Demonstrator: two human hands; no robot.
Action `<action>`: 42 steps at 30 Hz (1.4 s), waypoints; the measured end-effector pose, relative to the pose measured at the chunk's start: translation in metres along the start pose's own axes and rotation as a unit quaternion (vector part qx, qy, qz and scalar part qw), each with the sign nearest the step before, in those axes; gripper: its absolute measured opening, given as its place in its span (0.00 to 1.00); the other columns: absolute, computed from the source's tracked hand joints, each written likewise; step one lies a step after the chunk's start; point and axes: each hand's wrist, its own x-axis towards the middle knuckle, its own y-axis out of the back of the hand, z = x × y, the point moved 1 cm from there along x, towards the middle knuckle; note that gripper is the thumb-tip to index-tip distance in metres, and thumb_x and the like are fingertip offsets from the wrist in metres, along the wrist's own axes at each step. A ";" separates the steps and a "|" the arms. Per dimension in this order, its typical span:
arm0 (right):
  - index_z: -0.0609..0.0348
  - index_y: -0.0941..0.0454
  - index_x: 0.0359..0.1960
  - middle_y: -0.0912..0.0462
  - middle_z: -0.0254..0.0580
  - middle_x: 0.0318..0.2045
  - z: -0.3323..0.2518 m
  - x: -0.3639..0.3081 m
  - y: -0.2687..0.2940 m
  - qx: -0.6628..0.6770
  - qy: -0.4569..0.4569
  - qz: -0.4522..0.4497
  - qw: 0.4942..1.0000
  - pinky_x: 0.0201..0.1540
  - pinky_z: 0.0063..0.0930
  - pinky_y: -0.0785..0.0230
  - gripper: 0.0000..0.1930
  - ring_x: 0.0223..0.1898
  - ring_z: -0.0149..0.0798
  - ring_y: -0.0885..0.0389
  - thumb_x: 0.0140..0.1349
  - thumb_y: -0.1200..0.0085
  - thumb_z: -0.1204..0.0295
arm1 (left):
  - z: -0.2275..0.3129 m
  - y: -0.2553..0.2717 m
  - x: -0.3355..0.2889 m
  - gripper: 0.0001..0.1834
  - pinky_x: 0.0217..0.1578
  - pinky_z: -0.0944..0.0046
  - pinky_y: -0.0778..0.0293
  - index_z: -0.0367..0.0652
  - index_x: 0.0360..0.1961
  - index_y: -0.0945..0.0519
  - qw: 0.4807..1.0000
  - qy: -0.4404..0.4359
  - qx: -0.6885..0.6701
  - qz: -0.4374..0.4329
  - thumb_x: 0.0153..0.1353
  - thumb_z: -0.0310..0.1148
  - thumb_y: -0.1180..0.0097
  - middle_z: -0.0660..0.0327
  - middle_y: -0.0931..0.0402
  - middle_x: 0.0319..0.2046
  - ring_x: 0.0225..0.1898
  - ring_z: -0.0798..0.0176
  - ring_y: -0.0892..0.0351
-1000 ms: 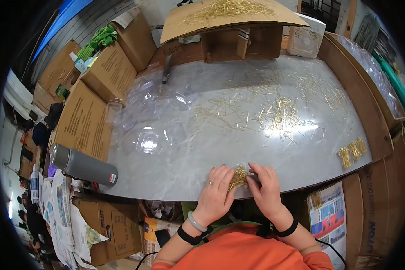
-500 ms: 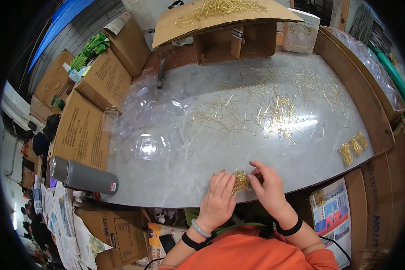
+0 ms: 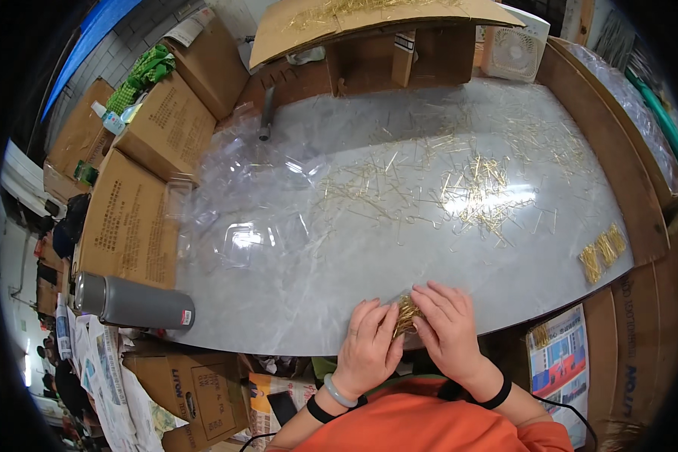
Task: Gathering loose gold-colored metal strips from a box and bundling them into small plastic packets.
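Observation:
My left hand (image 3: 369,339) and my right hand (image 3: 448,325) are pressed together at the near edge of the grey table (image 3: 294,316). Between their fingers they hold a small bundle of thin gold pins (image 3: 407,315). Loose gold pins (image 3: 474,192) lie scattered over the middle and right of the table. Three small tidy bundles of gold pins (image 3: 603,252) rest near the right edge.
Clear plastic bags and a clear tray (image 3: 241,241) cover the table's left part. A grey flask (image 3: 132,301) lies at the near left. Cardboard boxes (image 3: 128,218) line the left side, a cardboard shelf (image 3: 384,53) and a small white fan (image 3: 512,49) stand at the back.
Both hands stayed at the near table edge, closed around the pin bundle, with the fingers shifting slightly. The view has tilted a little.

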 end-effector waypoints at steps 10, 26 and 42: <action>0.57 0.20 0.49 0.19 0.43 0.41 0.005 0.001 -0.009 0.041 -0.054 0.014 0.998 0.47 0.40 0.32 0.16 0.41 0.48 0.22 0.59 0.37 0.76 | -0.003 -0.002 0.000 0.33 0.65 0.42 0.34 0.31 0.65 0.32 0.996 0.022 -0.071 0.049 0.60 0.30 0.36 0.45 0.30 0.58 0.63 0.39 0.31; 0.68 0.40 0.70 0.29 0.55 0.65 -0.005 -0.020 -0.006 -0.040 0.054 -0.118 0.991 0.71 0.62 0.51 0.38 0.68 0.60 0.32 0.65 0.40 0.58 | -0.007 -0.002 -0.006 0.33 0.69 0.34 0.45 0.33 0.67 0.34 0.998 0.026 -0.061 0.017 0.60 0.29 0.39 0.47 0.30 0.60 0.66 0.40 0.34; 0.51 0.23 0.61 0.32 0.52 0.67 -0.035 -0.011 -0.020 -0.152 0.031 -0.031 0.987 0.59 0.47 0.40 0.33 0.56 0.52 0.30 0.52 0.32 0.53 | -0.017 0.019 -0.010 0.44 0.74 0.48 0.53 0.34 0.78 0.62 0.835 0.137 -0.530 0.061 0.75 0.52 0.62 0.41 0.50 0.74 0.76 0.46 0.49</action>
